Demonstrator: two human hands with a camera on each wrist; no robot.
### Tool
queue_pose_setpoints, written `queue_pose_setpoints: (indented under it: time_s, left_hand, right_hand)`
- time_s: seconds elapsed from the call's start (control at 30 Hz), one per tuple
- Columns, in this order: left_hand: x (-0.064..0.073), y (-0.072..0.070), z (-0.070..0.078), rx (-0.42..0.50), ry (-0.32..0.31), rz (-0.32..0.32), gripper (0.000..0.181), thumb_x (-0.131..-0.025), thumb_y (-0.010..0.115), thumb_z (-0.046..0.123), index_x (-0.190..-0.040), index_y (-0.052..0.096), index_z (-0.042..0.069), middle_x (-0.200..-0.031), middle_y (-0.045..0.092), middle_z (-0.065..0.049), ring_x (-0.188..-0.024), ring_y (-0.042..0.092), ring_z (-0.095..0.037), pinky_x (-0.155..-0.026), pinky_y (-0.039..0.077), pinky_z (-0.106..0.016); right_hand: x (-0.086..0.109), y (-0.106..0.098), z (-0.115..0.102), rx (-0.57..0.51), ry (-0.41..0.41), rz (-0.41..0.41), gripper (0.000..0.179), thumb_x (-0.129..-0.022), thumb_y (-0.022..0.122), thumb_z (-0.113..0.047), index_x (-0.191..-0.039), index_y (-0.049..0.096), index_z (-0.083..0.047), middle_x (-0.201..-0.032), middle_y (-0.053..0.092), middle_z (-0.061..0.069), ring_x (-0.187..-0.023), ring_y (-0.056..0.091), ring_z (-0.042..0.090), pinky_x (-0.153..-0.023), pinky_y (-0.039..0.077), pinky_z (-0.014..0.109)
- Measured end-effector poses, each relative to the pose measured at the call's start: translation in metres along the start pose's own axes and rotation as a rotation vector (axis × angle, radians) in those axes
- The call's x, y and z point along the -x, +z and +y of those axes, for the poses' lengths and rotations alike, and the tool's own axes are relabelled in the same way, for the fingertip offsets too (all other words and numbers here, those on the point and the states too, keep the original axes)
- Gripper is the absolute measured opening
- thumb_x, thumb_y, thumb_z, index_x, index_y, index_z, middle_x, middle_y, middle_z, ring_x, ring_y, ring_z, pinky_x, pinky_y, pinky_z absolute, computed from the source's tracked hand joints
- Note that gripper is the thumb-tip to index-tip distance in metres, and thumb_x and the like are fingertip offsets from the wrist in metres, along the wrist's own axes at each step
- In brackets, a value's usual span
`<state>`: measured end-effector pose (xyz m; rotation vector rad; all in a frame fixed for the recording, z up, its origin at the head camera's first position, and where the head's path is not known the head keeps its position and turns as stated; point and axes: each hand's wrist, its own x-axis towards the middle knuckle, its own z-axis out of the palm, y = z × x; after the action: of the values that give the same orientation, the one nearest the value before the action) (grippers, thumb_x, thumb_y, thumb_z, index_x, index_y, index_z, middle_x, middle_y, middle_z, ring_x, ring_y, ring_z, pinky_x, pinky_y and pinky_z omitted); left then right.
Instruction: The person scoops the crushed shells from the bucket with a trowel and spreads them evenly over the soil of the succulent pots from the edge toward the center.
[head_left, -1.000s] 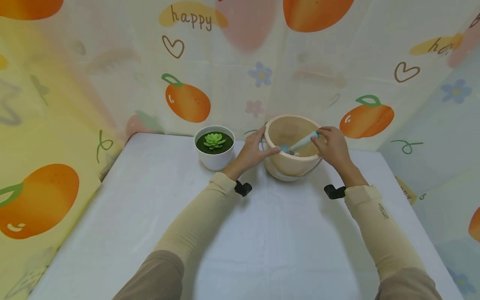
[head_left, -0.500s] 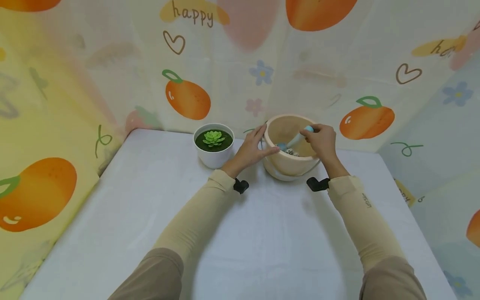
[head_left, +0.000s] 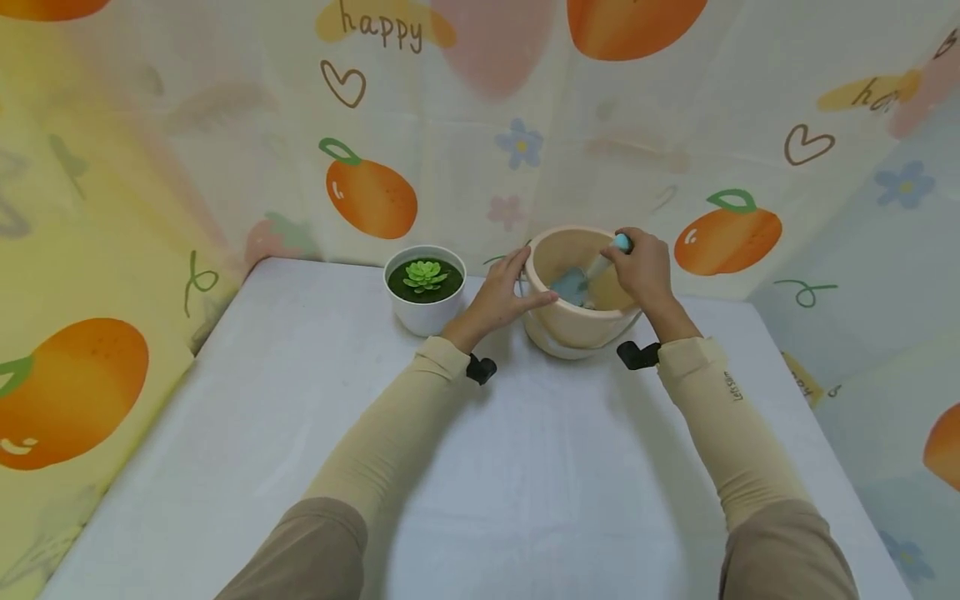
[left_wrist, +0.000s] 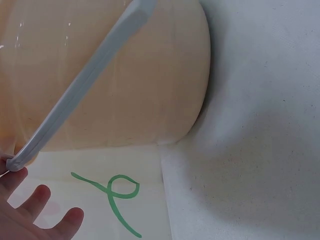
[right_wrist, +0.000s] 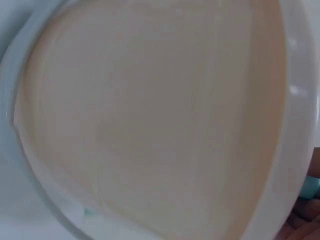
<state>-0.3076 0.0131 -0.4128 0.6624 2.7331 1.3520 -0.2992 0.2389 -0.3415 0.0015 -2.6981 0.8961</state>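
A cream plastic bucket (head_left: 573, 332) with a pale grey carrying handle (left_wrist: 82, 87) stands upright at the back of the table. My left hand (head_left: 495, 302) rests against its left side, fingers spread along the outside and thumb along the front rim. In the left wrist view, some fingertips (left_wrist: 37, 195) are apart from the wall. Over the right rim, my right hand (head_left: 645, 268) grips the light blue handle of a small shovel (head_left: 572, 285). Its blade tilts down inside the bucket. A few pale bits show below the blade; the front wall hides most of the bottom.
Left of the bucket, near my left hand, stands a white pot (head_left: 424, 315) with a green succulent (head_left: 425, 276). A white cloth covers the table (head_left: 525, 467). Directly behind the bucket rises a fruit-printed backdrop (head_left: 450, 133).
My right hand has moved left and up, and the shovel has become steeper with its blade raised and more visible. My left hand has stayed at the bucket's rim.
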Motion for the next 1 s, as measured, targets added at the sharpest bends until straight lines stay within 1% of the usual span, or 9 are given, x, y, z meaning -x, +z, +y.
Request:
queue_pose_setpoints:
  time_s: [0.1, 0.2, 0.27, 0.37, 0.5, 0.57, 0.77, 0.87, 1.0]
  left_hand:
    - [-0.001, 0.001, 0.0, 0.009, 0.001, 0.001, 0.097, -0.082, 0.071, 0.052, -0.157, 0.018, 0.019, -0.163, 0.021, -0.006, -0.149, 0.019, -0.029, -0.118, 0.027, -0.051]
    - [-0.001, 0.002, 0.0, 0.015, 0.0, 0.004, 0.098, -0.082, 0.071, 0.053, -0.157, 0.018, 0.019, -0.162, 0.021, -0.006, -0.15, 0.019, -0.028, -0.118, 0.027, -0.051]
    - [0.0, 0.002, -0.001, 0.02, 0.003, 0.008, 0.097, -0.083, 0.071, 0.052, -0.157, 0.018, 0.019, -0.162, 0.022, -0.007, -0.149, 0.019, -0.029, -0.118, 0.027, -0.051]
    - [0.001, 0.001, -0.001, 0.022, 0.009, 0.012, 0.097, -0.083, 0.071, 0.051, -0.157, 0.019, 0.018, -0.162, 0.022, -0.008, -0.149, 0.02, -0.029, -0.118, 0.027, -0.051]
    - [0.0, 0.001, -0.003, 0.028, 0.019, 0.018, 0.096, -0.082, 0.072, 0.05, -0.157, 0.02, 0.017, -0.162, 0.023, -0.008, -0.149, 0.02, -0.029, -0.118, 0.027, -0.051]
    - [-0.001, 0.002, -0.005, 0.026, 0.021, 0.017, 0.096, -0.082, 0.072, 0.05, -0.157, 0.021, 0.017, -0.162, 0.024, -0.008, -0.148, 0.021, -0.029, -0.117, 0.028, -0.051]
    - [0.0, 0.005, -0.006, 0.018, 0.023, 0.026, 0.096, -0.082, 0.072, 0.051, -0.156, 0.021, 0.017, -0.161, 0.025, -0.008, -0.148, 0.022, -0.03, -0.117, 0.028, -0.052]
    - [0.0, 0.005, -0.006, 0.035, 0.025, 0.034, 0.097, -0.082, 0.073, 0.051, -0.157, 0.021, 0.018, -0.161, 0.025, -0.007, -0.148, 0.022, -0.03, -0.117, 0.028, -0.052]
    - [0.0, 0.004, -0.005, 0.048, 0.026, 0.043, 0.098, -0.081, 0.074, 0.051, -0.157, 0.02, 0.017, -0.161, 0.025, -0.008, -0.148, 0.022, -0.03, -0.117, 0.029, -0.051]
  right_hand:
    - [-0.002, -0.002, 0.001, 0.087, -0.059, -0.021, 0.038, -0.095, 0.061, -0.015, -0.127, 0.058, 0.006, -0.117, 0.065, 0.029, -0.101, 0.06, 0.043, -0.093, 0.048, 0.053]
    - [-0.003, -0.001, 0.004, 0.143, -0.104, -0.042, 0.037, -0.094, 0.062, -0.012, -0.126, 0.058, 0.006, -0.115, 0.066, 0.028, -0.098, 0.063, 0.044, -0.09, 0.049, 0.054]
    - [-0.004, 0.001, 0.006, 0.154, -0.119, -0.046, 0.037, -0.094, 0.063, -0.013, -0.125, 0.058, 0.006, -0.115, 0.066, 0.028, -0.098, 0.064, 0.044, -0.09, 0.05, 0.054]
    - [-0.005, 0.004, 0.007, 0.102, -0.088, -0.046, 0.035, -0.094, 0.063, -0.014, -0.122, 0.058, 0.007, -0.111, 0.066, 0.029, -0.095, 0.062, 0.041, -0.089, 0.05, 0.052]
    - [-0.007, 0.008, 0.005, 0.054, -0.03, -0.038, 0.033, -0.096, 0.059, -0.017, -0.117, 0.056, 0.009, -0.099, 0.062, 0.027, -0.086, 0.056, 0.036, -0.08, 0.048, 0.046]
    - [-0.007, 0.011, 0.007, 0.05, -0.016, -0.048, 0.035, -0.098, 0.057, -0.019, -0.119, 0.054, 0.008, -0.096, 0.06, 0.025, -0.083, 0.055, 0.036, -0.077, 0.046, 0.046]
    - [-0.01, 0.024, 0.008, 0.045, -0.035, -0.046, 0.041, -0.1, 0.053, -0.024, -0.125, 0.049, 0.008, -0.106, 0.063, 0.031, -0.096, 0.061, 0.049, -0.088, 0.047, 0.058]
    - [-0.011, 0.027, 0.008, 0.019, -0.027, -0.022, 0.04, -0.1, 0.054, -0.024, -0.123, 0.049, 0.008, -0.107, 0.063, 0.031, -0.096, 0.061, 0.047, -0.089, 0.047, 0.058]
    - [-0.013, 0.029, 0.008, -0.016, -0.029, -0.024, 0.04, -0.1, 0.054, -0.025, -0.122, 0.05, 0.008, -0.105, 0.062, 0.028, -0.092, 0.058, 0.041, -0.089, 0.047, 0.054]
